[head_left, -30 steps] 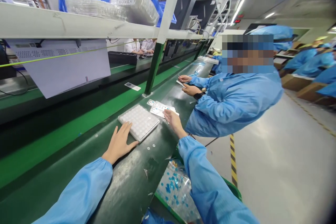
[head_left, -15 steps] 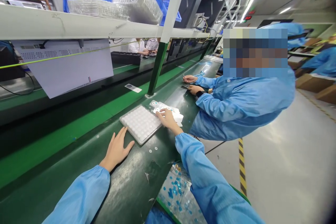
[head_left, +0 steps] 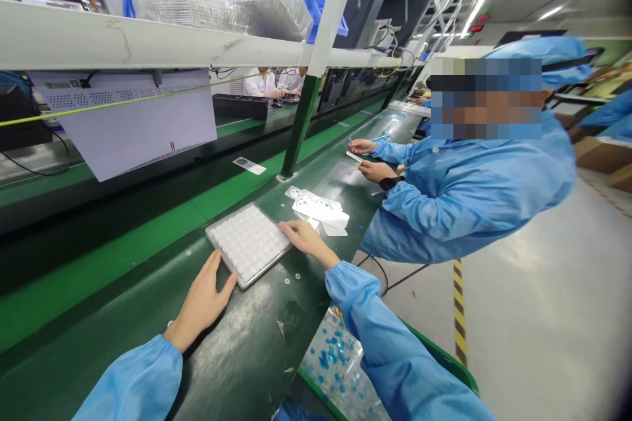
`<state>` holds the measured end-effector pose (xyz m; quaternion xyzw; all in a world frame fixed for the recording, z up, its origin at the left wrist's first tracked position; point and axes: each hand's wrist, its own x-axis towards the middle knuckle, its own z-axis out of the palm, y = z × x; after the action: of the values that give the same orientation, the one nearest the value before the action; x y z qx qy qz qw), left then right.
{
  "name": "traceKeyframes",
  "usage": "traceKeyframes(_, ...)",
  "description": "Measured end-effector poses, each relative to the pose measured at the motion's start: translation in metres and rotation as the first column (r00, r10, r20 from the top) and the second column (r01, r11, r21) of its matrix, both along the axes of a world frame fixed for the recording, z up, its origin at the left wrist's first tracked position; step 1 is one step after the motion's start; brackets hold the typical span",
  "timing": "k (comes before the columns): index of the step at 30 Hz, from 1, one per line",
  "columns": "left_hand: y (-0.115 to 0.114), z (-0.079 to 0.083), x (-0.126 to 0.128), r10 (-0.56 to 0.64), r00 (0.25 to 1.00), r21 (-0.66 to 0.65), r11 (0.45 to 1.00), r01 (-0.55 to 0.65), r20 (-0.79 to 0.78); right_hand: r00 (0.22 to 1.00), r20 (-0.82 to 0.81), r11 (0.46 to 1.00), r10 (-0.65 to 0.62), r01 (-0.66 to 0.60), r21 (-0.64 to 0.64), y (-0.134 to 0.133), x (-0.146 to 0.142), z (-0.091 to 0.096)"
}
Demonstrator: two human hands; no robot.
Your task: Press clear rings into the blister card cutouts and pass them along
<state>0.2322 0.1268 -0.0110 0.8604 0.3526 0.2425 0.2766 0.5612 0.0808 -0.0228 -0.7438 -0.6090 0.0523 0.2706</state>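
Observation:
A clear square tray (head_left: 248, 242) with rows of small white cells lies on the dark green bench (head_left: 237, 342). My left hand (head_left: 202, 299) rests flat on the bench with its fingers spread, touching the tray's near left corner. Stretched out along the tray's right edge, my right hand (head_left: 303, 239) has its fingertips on the rim. Just beyond that hand lies a pile of white printed cards (head_left: 318, 207).
A co-worker in a blue coat (head_left: 459, 191) leans over the bench at right, holding a small part. A bag of blue pieces (head_left: 330, 355) sits in a green bin below the bench edge. Overhead, a white shelf (head_left: 148, 39) carries blue crates and clear trays.
My right hand left the cards and came to the tray's right edge. The tray slid nearer and to the left, with my left hand moving back along with it.

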Motion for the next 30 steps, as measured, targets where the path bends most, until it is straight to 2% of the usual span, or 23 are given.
traceKeyframes(6, -0.006, 0.001, -0.011, 0.012, 0.994, 0.019, 1.0, -0.01, -0.109, 0.989, 0.121, 0.996, -0.089, 0.088, 0.018, 0.048, 0.014, 0.015)
traceKeyframes(8, -0.012, -0.003, -0.016, -0.002, 0.994, 0.062, 0.998, 0.009, -0.112, 0.984, 0.16, 0.996, -0.082, 0.084, -0.005, 0.055, 0.018, 0.022)
traceKeyframes(10, -0.02, -0.007, -0.022, -0.045, 0.991, 0.12, 0.991, 0.06, -0.125, 0.979, 0.195, 0.997, -0.06, 0.067, -0.033, 0.051, 0.02, 0.025)
traceKeyframes(13, -0.034, -0.008, -0.03, -0.167, 0.967, 0.198, 0.959, 0.205, -0.193, 0.974, 0.226, 0.998, -0.011, 0.027, -0.064, 0.021, 0.016, 0.02)
traceKeyframes(16, -0.044, -0.004, -0.033, -0.266, 0.918, 0.246, 0.907, 0.341, -0.292, 0.975, 0.219, 0.998, 0.029, -0.016, -0.062, -0.034, -0.001, 0.001)
traceKeyframes(19, -0.049, 0.002, -0.037, -0.309, 0.867, 0.277, 0.859, 0.431, -0.392, 0.982, 0.184, 0.999, 0.038, -0.032, -0.038, -0.093, -0.033, -0.022)
traceKeyframes(22, -0.053, 0.006, -0.045, -0.299, 0.837, 0.319, 0.824, 0.468, -0.458, 0.989, 0.142, 0.999, 0.039, -0.037, -0.017, -0.132, -0.081, -0.04)
traceKeyframes(24, -0.055, 0.008, -0.051, -0.27, 0.833, 0.357, 0.808, 0.469, -0.483, 0.993, 0.111, 0.999, 0.045, -0.045, 0.005, -0.142, -0.12, -0.046)
traceKeyframes(27, -0.054, 0.009, -0.061, -0.221, 0.844, 0.413, 0.794, 0.447, -0.489, 0.994, 0.081, 0.995, 0.077, -0.082, 0.059, -0.137, -0.17, -0.045)
traceKeyframes(30, -0.05, 0.01, -0.068, -0.168, 0.875, 0.453, 0.802, 0.389, -0.453, 0.993, 0.085, 0.989, 0.076, -0.086, 0.122, -0.124, -0.184, -0.04)
